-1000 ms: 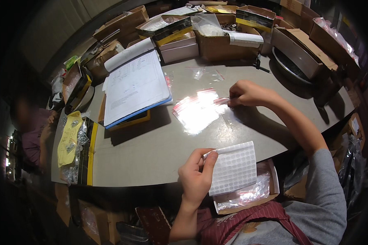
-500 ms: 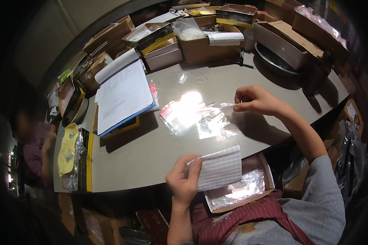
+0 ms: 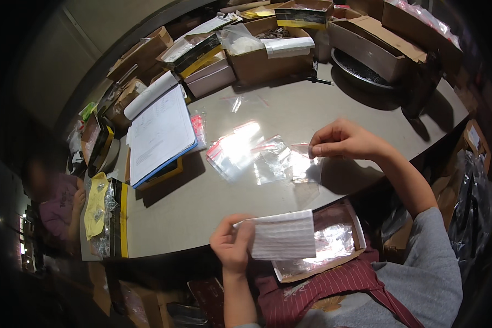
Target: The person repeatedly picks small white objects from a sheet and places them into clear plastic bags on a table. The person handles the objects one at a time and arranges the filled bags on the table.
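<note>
My right hand (image 3: 341,141) pinches the top of a small clear zip bag (image 3: 302,164) and holds it just above the grey table (image 3: 202,202). Beside it, several more clear zip bags with red strips (image 3: 240,153) lie spread on the table. My left hand (image 3: 232,244) grips the left edge of a white gridded sheet (image 3: 283,235) near the table's front edge. Under that sheet, on my lap, rests a shallow cardboard tray (image 3: 355,224) with clear bags in it.
An open binder with white papers (image 3: 159,131) lies at the left. Cardboard boxes (image 3: 268,52) crowd the far edge, with a round dark pan (image 3: 366,68) at the right. A yellow packet (image 3: 95,205) lies far left. Another person (image 3: 52,205) sits at the left.
My right hand has drawn one clear bag off the pile toward me and lifted it. My left hand with the white sheet has sunk lower in view.
</note>
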{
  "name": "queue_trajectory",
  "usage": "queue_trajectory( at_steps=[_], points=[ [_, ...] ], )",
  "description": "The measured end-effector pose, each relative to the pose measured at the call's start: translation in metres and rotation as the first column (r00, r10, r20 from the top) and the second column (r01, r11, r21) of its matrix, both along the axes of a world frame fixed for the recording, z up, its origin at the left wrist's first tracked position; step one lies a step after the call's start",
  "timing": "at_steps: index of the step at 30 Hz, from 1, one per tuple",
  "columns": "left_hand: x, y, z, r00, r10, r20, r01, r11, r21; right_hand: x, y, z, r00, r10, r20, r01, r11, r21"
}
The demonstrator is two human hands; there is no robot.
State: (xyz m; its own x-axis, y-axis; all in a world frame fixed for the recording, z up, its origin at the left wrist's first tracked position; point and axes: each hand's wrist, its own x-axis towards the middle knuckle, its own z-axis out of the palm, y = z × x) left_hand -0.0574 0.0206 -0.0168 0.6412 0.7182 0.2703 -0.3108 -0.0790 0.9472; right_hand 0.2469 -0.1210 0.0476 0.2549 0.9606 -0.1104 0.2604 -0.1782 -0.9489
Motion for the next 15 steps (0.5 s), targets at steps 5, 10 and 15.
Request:
queue_trajectory(
  at_steps=[5, 10, 15],
  points=[
    [-0.001, 0.007, -0.005, 0.996, -0.033, 0.082, 0.042, 0.992, -0.119, -0.010, -0.008, -0.002, 0.998, -0.055, 0.022, 0.055, 0.998, 0.036],
    [0.004, 0.002, 0.003, 0.986, -0.128, -0.102, 0.131, 0.991, 0.024, -0.009, -0.004, -0.013, 0.989, -0.005, -0.146, 0.019, 0.996, 0.090],
    [0.017, 0.007, 0.006, 0.982, -0.102, -0.161, 0.167, 0.867, 0.469, -0.028, 0.000, -0.007, 0.995, 0.019, -0.103, -0.014, 0.998, 0.054]
  ],
)
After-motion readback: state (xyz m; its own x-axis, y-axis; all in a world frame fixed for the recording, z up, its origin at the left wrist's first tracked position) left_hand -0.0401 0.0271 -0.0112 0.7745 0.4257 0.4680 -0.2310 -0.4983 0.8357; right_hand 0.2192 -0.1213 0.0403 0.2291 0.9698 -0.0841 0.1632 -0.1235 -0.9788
